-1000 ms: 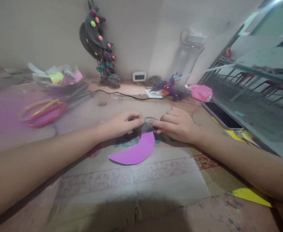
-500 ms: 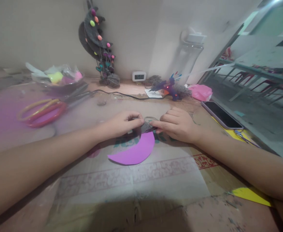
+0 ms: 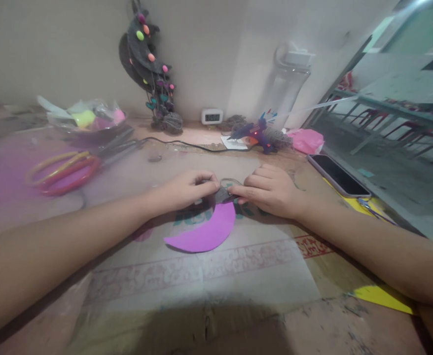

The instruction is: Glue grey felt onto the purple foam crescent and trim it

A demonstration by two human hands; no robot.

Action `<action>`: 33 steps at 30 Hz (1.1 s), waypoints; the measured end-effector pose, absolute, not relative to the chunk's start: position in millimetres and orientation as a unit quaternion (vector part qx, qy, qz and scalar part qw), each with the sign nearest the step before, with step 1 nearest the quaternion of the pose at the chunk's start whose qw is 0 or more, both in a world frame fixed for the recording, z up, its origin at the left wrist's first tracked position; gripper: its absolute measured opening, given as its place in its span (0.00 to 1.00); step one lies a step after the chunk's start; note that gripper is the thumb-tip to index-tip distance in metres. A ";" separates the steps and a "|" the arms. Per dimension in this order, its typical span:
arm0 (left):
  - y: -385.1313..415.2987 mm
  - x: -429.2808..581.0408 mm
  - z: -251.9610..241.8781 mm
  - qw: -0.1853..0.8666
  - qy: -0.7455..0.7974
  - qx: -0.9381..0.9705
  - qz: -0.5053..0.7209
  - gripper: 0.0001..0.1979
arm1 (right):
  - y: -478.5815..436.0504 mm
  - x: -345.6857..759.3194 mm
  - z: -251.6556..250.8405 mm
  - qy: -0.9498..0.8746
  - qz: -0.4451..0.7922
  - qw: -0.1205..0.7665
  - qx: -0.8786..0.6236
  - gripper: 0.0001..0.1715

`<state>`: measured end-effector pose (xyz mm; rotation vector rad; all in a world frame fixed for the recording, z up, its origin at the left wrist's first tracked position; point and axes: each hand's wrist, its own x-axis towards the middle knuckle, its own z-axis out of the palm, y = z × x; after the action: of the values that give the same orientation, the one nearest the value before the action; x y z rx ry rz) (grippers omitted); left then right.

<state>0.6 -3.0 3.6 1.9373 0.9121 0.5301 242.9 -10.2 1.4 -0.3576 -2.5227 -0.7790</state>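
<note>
Little moved: left hand [image 3: 190,190] and right hand [image 3: 270,190] pinch yarn [image 3: 222,195]; bag [image 3: 59,121] holds bright pieces [image 3: 84,118].

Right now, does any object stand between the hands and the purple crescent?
Only the grey yarn, at the upper end of the purple crescent, where the left hand and right hand meet. Nothing else visible blocks them; the scissors and phone lie off to the sides.

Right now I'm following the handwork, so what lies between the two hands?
In the head view, grey yarn at the upper end of the purple crescent lies between the left hand and the right hand.
</note>
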 end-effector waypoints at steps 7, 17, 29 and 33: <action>-1.4 -0.3 1.0 0.454 0.371 0.782 0.211 0.13 | -9.9 244.0 -0.6 -0.922 -0.257 0.249 -0.147 0.17; -3.7 -0.2 3.9 0.469 0.370 0.775 0.208 0.13 | -9.9 246.7 0.5 -0.919 -0.276 0.235 -0.153 0.16; -3.9 0.5 4.6 0.465 0.371 0.776 0.212 0.13 | -9.6 244.5 -0.5 -0.917 -0.295 0.230 -0.140 0.14; -3.3 0.7 4.0 0.464 0.369 0.777 0.211 0.13 | -10.8 242.6 1.2 -0.916 -0.295 0.232 -0.139 0.14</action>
<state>0.7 -3.3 4.0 1.9090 0.9060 0.5190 242.6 -10.8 1.2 -0.3828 -2.5186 -0.8094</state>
